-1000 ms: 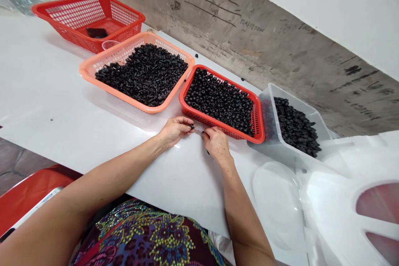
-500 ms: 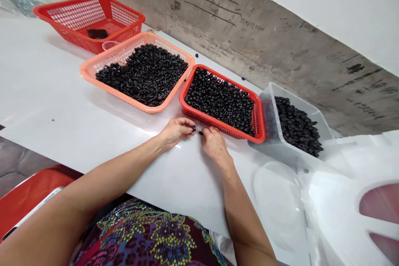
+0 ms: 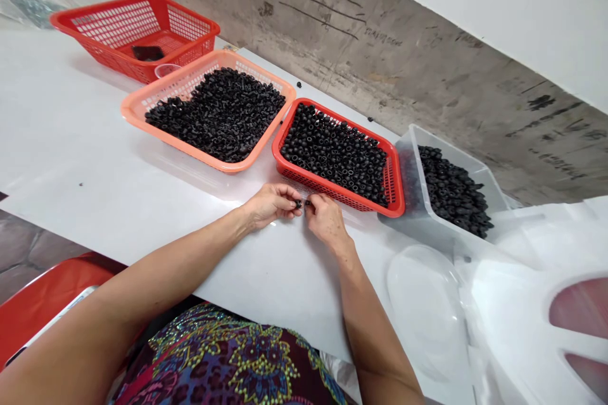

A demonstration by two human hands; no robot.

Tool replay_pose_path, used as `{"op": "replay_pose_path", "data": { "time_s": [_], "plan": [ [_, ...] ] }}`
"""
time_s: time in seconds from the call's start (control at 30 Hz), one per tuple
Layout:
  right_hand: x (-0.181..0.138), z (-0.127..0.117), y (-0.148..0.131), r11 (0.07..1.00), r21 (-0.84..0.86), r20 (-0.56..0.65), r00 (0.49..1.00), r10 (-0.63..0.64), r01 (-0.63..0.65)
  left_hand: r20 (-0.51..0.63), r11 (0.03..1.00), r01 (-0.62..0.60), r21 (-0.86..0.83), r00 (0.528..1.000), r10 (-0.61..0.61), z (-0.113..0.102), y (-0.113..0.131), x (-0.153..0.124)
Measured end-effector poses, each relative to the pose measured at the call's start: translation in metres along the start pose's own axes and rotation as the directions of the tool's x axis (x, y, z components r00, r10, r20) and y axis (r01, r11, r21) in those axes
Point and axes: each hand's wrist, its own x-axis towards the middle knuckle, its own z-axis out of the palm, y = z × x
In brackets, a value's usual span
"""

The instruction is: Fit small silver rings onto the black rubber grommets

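My left hand (image 3: pixel 270 204) pinches a small black plastic part (image 3: pixel 298 204) at its fingertips. My right hand (image 3: pixel 324 220) pinches another small black piece (image 3: pixel 307 203) right beside it, the two pieces almost touching. Both hands rest on the white table (image 3: pixel 95 158) just in front of the small red basket (image 3: pixel 394 199), which is full of black ring-shaped parts (image 3: pixel 335 152). The orange basket (image 3: pixel 137 115) to its left holds a heap of black parts (image 3: pixel 223 111).
A clear tub (image 3: pixel 418 215) with more black parts stands at the right. A red basket (image 3: pixel 85 16), nearly bare, sits at the far left. A clear plastic lid (image 3: pixel 422 304) and white plastic sheets lie at right front. A rough wall runs behind.
Both hands have closed the small gap between them, bringing the two black pieces together. The baskets have not moved.
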Motion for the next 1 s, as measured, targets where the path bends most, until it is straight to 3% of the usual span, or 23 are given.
{"op": "replay_pose_path", "data": {
  "time_s": [0.1,0.2,0.27,0.33,0.47,0.77,1.0],
  "plan": [
    [0.001,-0.003,0.001,0.955,0.274,-0.015,0.993,0.119,-0.11,0.02,1.0,0.021,0.015,1.0,-0.021,0.001,-0.004,0.0],
    [0.003,-0.004,0.001,0.8,0.573,0.024,0.979,0.203,-0.18,-0.018,1.0,-0.019,-0.023,1.0,0.018,0.002,-0.008,0.002],
    [0.003,-0.003,0.0,0.72,0.671,0.046,0.979,0.2,-0.179,-0.02,0.999,-0.031,-0.04,0.999,0.031,0.001,-0.009,0.003],
    [0.003,-0.002,-0.001,0.699,0.699,0.044,0.985,0.169,-0.151,-0.01,0.998,-0.033,-0.044,0.999,0.033,0.001,-0.009,0.003],
    [0.001,-0.003,-0.002,0.749,0.654,0.022,0.993,0.12,-0.105,-0.005,0.998,-0.039,-0.047,0.999,0.039,0.001,-0.008,0.003],
    [0.0,-0.024,-0.006,0.726,0.663,0.124,0.983,0.133,-0.182,0.026,0.999,-0.035,-0.021,0.999,0.035,0.004,-0.009,0.0],
    [-0.002,-0.025,-0.001,0.565,0.794,0.15,0.973,0.174,-0.223,0.02,0.999,-0.029,-0.03,0.999,0.029,0.004,-0.005,-0.001]
  ]
}}
